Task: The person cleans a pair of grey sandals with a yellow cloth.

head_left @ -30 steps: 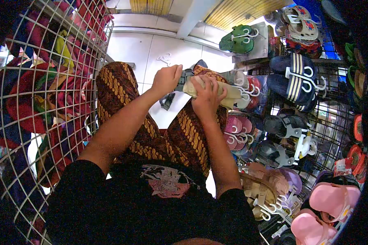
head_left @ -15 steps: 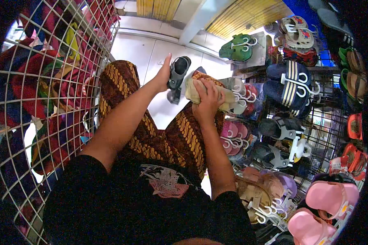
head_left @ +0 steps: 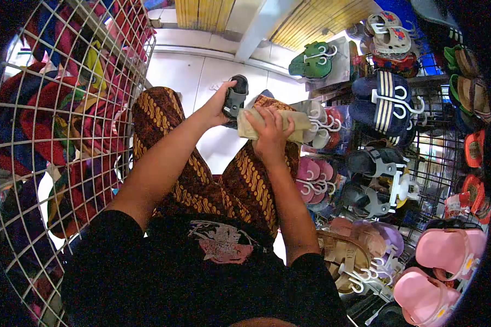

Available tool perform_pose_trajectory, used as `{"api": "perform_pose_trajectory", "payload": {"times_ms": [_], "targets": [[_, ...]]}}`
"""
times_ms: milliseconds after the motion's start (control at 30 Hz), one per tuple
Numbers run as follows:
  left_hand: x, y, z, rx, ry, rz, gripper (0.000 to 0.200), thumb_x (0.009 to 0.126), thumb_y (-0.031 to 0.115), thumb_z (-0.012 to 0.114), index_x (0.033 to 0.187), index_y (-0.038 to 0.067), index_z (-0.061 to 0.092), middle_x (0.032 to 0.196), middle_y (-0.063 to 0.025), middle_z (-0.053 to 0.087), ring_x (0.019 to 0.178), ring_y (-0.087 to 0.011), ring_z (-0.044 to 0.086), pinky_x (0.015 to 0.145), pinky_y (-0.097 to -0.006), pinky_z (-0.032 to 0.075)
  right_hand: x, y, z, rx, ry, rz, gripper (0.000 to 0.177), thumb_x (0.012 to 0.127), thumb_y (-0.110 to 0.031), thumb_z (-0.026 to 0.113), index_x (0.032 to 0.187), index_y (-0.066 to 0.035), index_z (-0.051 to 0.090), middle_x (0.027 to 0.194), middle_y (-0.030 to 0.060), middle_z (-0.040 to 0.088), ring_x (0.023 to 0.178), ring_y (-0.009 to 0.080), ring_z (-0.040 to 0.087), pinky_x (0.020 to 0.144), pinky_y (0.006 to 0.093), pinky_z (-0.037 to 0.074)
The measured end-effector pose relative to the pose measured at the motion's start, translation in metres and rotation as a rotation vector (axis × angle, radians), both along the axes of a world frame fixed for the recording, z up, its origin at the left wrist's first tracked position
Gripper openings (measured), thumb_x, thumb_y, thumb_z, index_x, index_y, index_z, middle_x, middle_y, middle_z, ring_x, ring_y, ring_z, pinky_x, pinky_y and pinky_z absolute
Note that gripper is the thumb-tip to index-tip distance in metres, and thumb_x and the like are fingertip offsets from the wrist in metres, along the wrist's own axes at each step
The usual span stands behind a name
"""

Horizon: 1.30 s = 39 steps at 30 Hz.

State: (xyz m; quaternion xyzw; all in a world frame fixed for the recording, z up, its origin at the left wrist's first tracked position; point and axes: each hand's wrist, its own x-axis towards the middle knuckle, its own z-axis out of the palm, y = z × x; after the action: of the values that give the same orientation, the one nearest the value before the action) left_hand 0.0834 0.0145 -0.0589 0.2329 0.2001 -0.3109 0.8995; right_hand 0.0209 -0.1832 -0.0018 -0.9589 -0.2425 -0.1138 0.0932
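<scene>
My left hand (head_left: 218, 104) is closed around a dark grey sandal (head_left: 235, 97), held upright above the white floor between my knees. Just right of it, my right hand (head_left: 269, 131) is wrapped over a folded beige cloth (head_left: 297, 124), with its fingers curled on the top. The cloth's left end lies close against the lower part of the sandal; whether they touch is not clear. Below both hands are my patterned brown trousers (head_left: 251, 169).
A wire grid (head_left: 49, 136) with coloured cloth items rises on the left. Racks on the right hold navy striped sandals (head_left: 384, 103), pink clogs (head_left: 444, 253) and green sandals (head_left: 314, 61). White floor tiles (head_left: 188, 68) lie ahead.
The cloth has moved left toward the sandal with my right hand. My left hand's thumb has come down over the sandal, which sits slightly more to the left.
</scene>
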Motion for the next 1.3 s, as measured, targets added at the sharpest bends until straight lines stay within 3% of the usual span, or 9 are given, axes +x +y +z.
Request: {"api": "perform_pose_trajectory", "payload": {"times_ms": [100, 267, 500, 633, 767, 800, 933, 1067, 1300], "targets": [[-0.002, -0.011, -0.004, 0.189, -0.124, -0.126, 0.038, 0.092, 0.047, 0.058, 0.101, 0.011, 0.065, 0.091, -0.0036, 0.069, 0.078, -0.0206, 0.067, 0.080, -0.0384, 0.057, -0.002, 0.001, -0.005, 0.023, -0.070, -0.074, 0.056, 0.073, -0.007, 0.066, 0.123, -0.032, 0.067, 0.134, -0.0019, 0.055, 0.132, 0.0243, 0.045, 0.109, 0.0590, 0.018], [-0.002, -0.012, 0.004, 0.121, -0.110, 0.018, 0.029, 0.099, 0.037, 0.056, 0.105, 0.010, 0.061, 0.091, -0.0035, 0.069, 0.079, -0.0170, 0.067, 0.072, -0.0269, 0.055, -0.003, 0.000, 0.004, 0.012, 0.082, -0.063, 0.056, 0.072, -0.005, 0.066, 0.122, -0.030, 0.067, 0.133, -0.0022, 0.055, 0.130, 0.0249, 0.046, 0.109, 0.0588, 0.018], [0.006, -0.001, 0.007, -0.106, -0.006, 0.230, 0.047, 0.093, 0.058, 0.058, 0.104, 0.013, 0.065, 0.090, -0.0035, 0.069, 0.077, -0.0183, 0.063, 0.071, -0.0357, 0.052, 0.000, 0.002, -0.009, 0.120, -0.058, -0.089, 0.052, 0.075, -0.010, 0.066, 0.126, -0.021, 0.063, 0.131, 0.0018, 0.055, 0.129, 0.0264, 0.048, 0.107, 0.0567, 0.020], [0.005, -0.001, 0.004, -0.049, -0.030, 0.196, 0.025, 0.093, 0.040, 0.062, 0.097, 0.015, 0.065, 0.088, -0.0030, 0.069, 0.076, -0.0178, 0.065, 0.071, -0.0353, 0.054, 0.000, 0.000, 0.003, 0.209, -0.065, -0.069, 0.049, 0.076, -0.012, 0.066, 0.125, -0.019, 0.063, 0.130, 0.0031, 0.055, 0.129, 0.0261, 0.049, 0.107, 0.0557, 0.021], [0.009, -0.008, -0.015, -0.006, -0.118, 0.240, 0.015, 0.093, 0.023, 0.060, 0.100, 0.010, 0.063, 0.089, -0.0040, 0.069, 0.081, -0.0184, 0.065, 0.078, -0.0347, 0.053, 0.003, -0.002, -0.007, 0.157, -0.079, -0.010, 0.049, 0.076, -0.012, 0.066, 0.124, -0.019, 0.063, 0.129, 0.0034, 0.055, 0.129, 0.0253, 0.048, 0.107, 0.0537, 0.021], [0.006, -0.009, -0.010, -0.003, -0.107, 0.205, 0.014, 0.092, 0.015, 0.057, 0.102, 0.006, 0.061, 0.094, -0.0063, 0.068, 0.087, -0.0207, 0.065, 0.087, -0.0352, 0.051, 0.002, 0.001, -0.006, 0.130, -0.077, -0.027, 0.049, 0.076, -0.012, 0.065, 0.124, -0.020, 0.064, 0.129, 0.0034, 0.055, 0.129, 0.0252, 0.048, 0.107, 0.0535, 0.021], [-0.008, -0.013, 0.016, -0.144, -0.008, 0.173, 0.022, 0.088, 0.009, 0.054, 0.108, 0.001, 0.056, 0.103, -0.0119, 0.066, 0.098, -0.0257, 0.063, 0.097, -0.0387, 0.048, 0.001, 0.007, -0.004, 0.068, -0.114, -0.114, 0.050, 0.076, -0.011, 0.065, 0.125, -0.021, 0.064, 0.130, 0.0034, 0.055, 0.129, 0.0243, 0.048, 0.106, 0.0534, 0.022], [0.001, -0.008, 0.008, -0.262, -0.108, 0.286, 0.027, 0.084, 0.004, 0.052, 0.110, -0.002, 0.056, 0.108, -0.0142, 0.065, 0.101, -0.0279, 0.062, 0.101, -0.0406, 0.045, 0.003, 0.007, -0.006, 0.032, -0.065, -0.106, 0.052, 0.075, -0.008, 0.064, 0.125, -0.021, 0.064, 0.130, 0.0030, 0.055, 0.129, 0.0235, 0.047, 0.106, 0.0535, 0.022], [-0.008, -0.014, 0.009, -0.079, -0.185, 0.216, 0.030, 0.079, -0.001, 0.050, 0.108, -0.002, 0.057, 0.103, -0.0122, 0.065, 0.099, -0.0256, 0.063, 0.096, -0.0376, 0.049, 0.003, 0.008, -0.011, 0.078, -0.041, -0.120, 0.056, 0.075, -0.004, 0.063, 0.128, -0.021, 0.061, 0.130, 0.0033, 0.054, 0.130, 0.0241, 0.045, 0.106, 0.0545, 0.022]]}}
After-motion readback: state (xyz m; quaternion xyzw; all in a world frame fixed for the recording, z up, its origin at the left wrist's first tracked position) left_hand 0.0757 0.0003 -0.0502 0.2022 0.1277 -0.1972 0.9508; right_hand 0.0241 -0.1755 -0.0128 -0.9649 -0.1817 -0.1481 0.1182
